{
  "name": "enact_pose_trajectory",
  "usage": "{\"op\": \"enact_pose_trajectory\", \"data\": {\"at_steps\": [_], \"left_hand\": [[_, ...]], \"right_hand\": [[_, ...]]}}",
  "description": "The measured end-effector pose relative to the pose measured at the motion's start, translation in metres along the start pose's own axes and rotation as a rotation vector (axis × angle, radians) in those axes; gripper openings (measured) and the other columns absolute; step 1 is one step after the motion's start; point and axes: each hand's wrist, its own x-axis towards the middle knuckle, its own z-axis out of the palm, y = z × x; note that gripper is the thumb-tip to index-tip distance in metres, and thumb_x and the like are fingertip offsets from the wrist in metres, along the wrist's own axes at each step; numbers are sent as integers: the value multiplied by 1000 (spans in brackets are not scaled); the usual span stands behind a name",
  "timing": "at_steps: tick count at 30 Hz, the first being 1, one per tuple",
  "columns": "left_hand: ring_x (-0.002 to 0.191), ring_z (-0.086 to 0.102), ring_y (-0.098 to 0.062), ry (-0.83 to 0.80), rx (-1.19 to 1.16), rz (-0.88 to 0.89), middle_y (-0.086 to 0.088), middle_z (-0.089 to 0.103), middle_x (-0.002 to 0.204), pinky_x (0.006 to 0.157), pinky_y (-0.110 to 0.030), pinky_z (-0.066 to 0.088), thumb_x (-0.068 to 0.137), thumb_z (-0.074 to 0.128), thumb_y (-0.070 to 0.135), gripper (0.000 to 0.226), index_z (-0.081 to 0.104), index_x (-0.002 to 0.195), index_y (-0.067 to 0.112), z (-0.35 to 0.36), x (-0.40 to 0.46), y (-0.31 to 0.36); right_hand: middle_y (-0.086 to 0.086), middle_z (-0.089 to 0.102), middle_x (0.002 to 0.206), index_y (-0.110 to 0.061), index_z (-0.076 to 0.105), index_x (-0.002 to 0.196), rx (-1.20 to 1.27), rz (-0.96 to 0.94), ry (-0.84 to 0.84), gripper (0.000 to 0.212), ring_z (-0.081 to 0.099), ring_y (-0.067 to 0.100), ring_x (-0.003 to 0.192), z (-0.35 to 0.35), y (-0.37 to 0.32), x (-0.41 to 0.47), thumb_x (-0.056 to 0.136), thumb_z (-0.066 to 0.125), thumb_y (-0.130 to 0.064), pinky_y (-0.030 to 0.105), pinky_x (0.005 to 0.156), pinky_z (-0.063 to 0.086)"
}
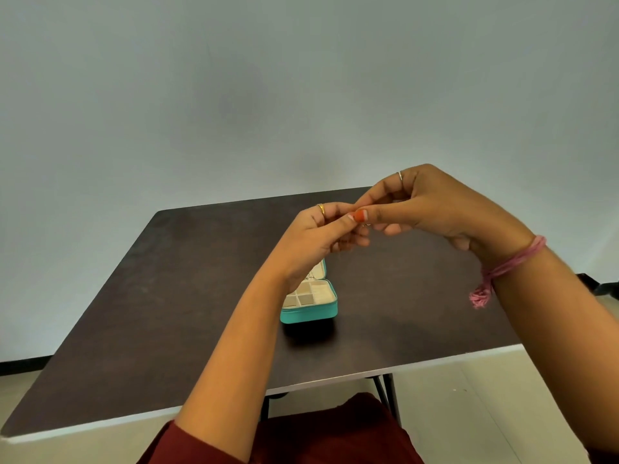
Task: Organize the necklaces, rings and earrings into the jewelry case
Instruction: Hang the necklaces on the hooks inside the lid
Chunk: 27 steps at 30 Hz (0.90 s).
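A small teal jewelry case (310,313) lies open on the dark table (167,279), showing cream compartments; its raised lid is mostly hidden behind my left wrist. Both hands are held up above the case, fingertips meeting. My left hand (321,236) and my right hand (425,209) pinch a small piece of jewelry (366,224) between them; only a tiny metal loop shows below the thumbs, and what kind of piece it is cannot be told. I wear a gold ring on the left hand and a silver ring on the right.
A pink thread band (502,266) is tied round my right wrist. The table's near edge (335,380) runs across the lower view, with metal legs (388,393) beneath. A plain grey wall stands behind.
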Motion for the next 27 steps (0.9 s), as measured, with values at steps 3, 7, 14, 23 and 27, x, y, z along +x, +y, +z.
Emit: {"op": "enact_pose_trajectory", "data": {"at_steps": [3, 7, 14, 23, 27], "left_hand": [[83, 69, -20, 2, -26, 13, -8, 72, 92, 86, -34, 55, 96, 51, 14, 15, 66, 102, 12, 0, 0, -3], [78, 69, -17, 8, -56, 1, -6, 72, 87, 76, -25, 55, 97, 50, 12, 16, 65, 103, 10, 1, 0, -3], [76, 65, -11, 31, -122, -10, -1, 71, 81, 81, -28, 53, 96, 52, 12, 16, 67, 101, 14, 2, 2, -7], [67, 59, -6, 67, -135, -17, 3, 68, 76, 80, -30, 53, 96, 53, 11, 17, 69, 97, 16, 3, 2, -9], [63, 53, -6, 67, -142, -26, 3, 64, 71, 75, -28, 51, 96, 52, 11, 17, 68, 96, 15, 3, 2, -8]], "right_hand": [[2, 75, 80, -13, 73, 94, 70, 7, -13, 15, 72, 10, 80, -1, 0, 0, 81, 72, -20, 23, 72, 58], [8, 74, 85, -9, 72, 93, 176, 16, 0, 14, 71, 13, 78, -2, 3, 3, 80, 70, -16, 23, 71, 58], [11, 73, 100, -8, 71, 99, 275, 24, -81, 18, 69, 15, 89, -9, 7, 4, 84, 65, -2, 23, 77, 57], [5, 73, 98, -14, 70, 101, 97, -129, -74, 22, 69, 13, 89, -10, 13, 0, 88, 60, 0, 23, 79, 56], [4, 74, 98, -11, 70, 104, 45, -175, -57, 22, 69, 14, 93, -10, 14, 0, 86, 63, -1, 24, 84, 55]]}}
